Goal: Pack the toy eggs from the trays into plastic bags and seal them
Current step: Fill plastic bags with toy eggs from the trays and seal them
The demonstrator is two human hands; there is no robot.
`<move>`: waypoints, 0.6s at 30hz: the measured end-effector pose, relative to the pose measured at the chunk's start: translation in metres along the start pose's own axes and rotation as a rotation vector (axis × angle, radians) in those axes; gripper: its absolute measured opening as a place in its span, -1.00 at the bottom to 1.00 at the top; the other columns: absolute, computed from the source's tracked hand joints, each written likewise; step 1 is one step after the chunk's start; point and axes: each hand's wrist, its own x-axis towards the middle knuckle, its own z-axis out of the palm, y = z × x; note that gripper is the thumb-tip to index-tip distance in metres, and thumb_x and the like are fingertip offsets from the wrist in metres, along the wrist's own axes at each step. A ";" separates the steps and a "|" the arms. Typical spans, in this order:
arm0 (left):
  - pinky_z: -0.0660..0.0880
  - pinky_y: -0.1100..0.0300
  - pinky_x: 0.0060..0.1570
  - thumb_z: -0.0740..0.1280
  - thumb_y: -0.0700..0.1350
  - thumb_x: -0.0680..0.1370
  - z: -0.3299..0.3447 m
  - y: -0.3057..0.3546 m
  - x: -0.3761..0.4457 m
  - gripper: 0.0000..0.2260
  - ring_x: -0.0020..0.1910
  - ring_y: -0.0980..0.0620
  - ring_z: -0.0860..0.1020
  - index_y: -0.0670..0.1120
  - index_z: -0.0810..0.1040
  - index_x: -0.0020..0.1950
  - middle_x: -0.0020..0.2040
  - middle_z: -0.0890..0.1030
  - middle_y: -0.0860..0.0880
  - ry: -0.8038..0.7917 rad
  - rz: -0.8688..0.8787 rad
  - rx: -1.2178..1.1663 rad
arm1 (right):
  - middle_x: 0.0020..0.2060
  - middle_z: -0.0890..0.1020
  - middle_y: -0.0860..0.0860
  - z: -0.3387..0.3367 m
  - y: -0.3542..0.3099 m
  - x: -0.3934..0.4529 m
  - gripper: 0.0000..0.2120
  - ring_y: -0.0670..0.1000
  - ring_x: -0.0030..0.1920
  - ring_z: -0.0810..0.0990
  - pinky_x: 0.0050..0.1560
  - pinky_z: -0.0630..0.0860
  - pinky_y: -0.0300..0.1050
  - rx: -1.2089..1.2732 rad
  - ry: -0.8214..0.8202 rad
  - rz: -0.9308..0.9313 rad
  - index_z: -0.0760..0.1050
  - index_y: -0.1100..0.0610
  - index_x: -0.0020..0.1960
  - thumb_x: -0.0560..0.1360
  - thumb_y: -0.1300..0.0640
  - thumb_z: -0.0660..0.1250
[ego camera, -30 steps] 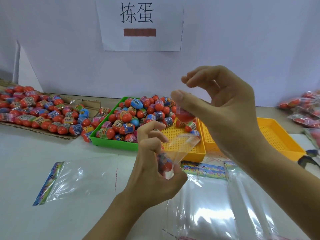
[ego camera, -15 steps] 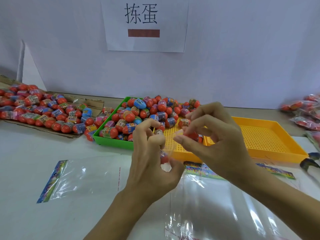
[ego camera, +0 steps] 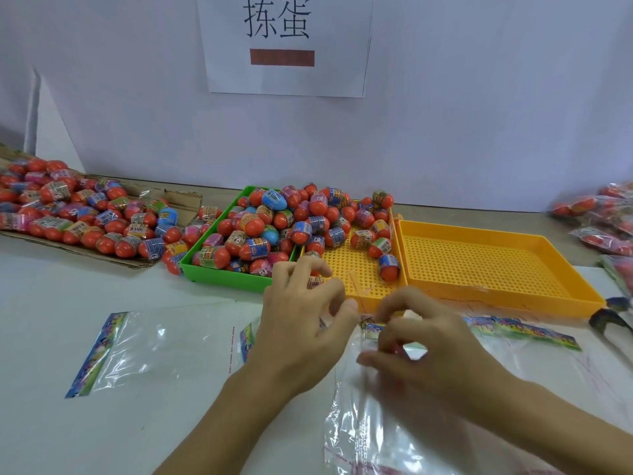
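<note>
A: Where is the bag being packed?

B: A small clear bag (ego camera: 359, 296) sits between the two hands, just in front of the near yellow tray (ego camera: 356, 269). It is hard to make out; only its thin red-edged film shows against the tray.

A: How does the left hand lie?

B: The left hand (ego camera: 301, 323) comes up from below, back to the camera, fingers curled. Its thumb and forefinger pinch the bag's edge, and an egg (ego camera: 314, 281) peeks out under the fingertips.

A: And the right?

B: The right hand (ego camera: 424, 347) reaches in from the lower right, wrist low over a large clear sheet (ego camera: 376, 437). Its fingers are curled and pinch the bag from the other side, with something red showing between them.

A: Where are the rest of the eggs?

B: Heaped in the green tray (ego camera: 219, 279), spilling across into the near yellow tray. More lie on cardboard (ego camera: 144, 262) at far left.

A: Anything else nearby?

B: A second yellow tray (ego camera: 493, 262) sits to the right, touching the first. An empty bag (ego camera: 144, 347) with a printed header lies flat at the left. Filled bags (ego camera: 603, 217) pile at far right. A paper sign (ego camera: 284, 46) hangs on the wall.
</note>
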 end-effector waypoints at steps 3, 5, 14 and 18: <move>0.38 0.02 0.08 0.17 0.10 0.50 0.000 0.000 0.000 -0.69 0.08 0.08 0.27 -0.09 0.52 -0.25 0.03 0.45 0.10 0.000 -0.002 0.028 | -0.01 0.51 -0.03 0.002 -0.007 -0.022 -0.74 -0.19 -0.18 0.51 -0.14 0.48 -0.28 -0.124 -0.121 -0.036 0.59 0.06 -0.30 0.46 -0.07 0.46; 0.40 -0.02 0.01 0.26 0.02 0.45 0.000 0.001 0.000 -0.80 0.03 0.05 0.29 -0.08 0.45 -0.28 0.01 0.46 0.08 -0.030 0.037 0.058 | 0.10 0.44 -0.07 -0.005 -0.008 -0.034 -0.83 -0.12 0.14 0.48 0.01 0.46 -0.26 -0.125 -0.232 -0.035 0.60 0.01 -0.16 0.51 -0.07 0.41; 0.41 -0.06 0.12 0.17 0.15 0.36 0.001 -0.001 -0.003 -0.85 0.18 0.09 0.21 0.11 0.39 -0.24 0.17 0.40 0.13 -0.208 0.092 0.121 | 0.25 0.36 -0.35 -0.033 0.006 -0.051 -0.65 -0.22 0.23 0.48 0.10 0.44 -0.27 -0.043 -0.283 0.169 0.41 -0.24 0.23 0.51 0.09 0.28; 0.37 -0.05 0.23 0.23 0.11 0.35 0.001 -0.002 -0.005 -0.88 0.31 0.08 0.14 0.09 0.42 -0.26 0.31 0.34 0.11 -0.250 0.107 0.127 | 0.03 0.62 -0.15 -0.036 0.004 -0.038 -0.69 -0.09 0.08 0.64 0.07 0.56 -0.22 0.195 -0.007 0.281 0.50 -0.17 0.08 0.38 -0.06 0.49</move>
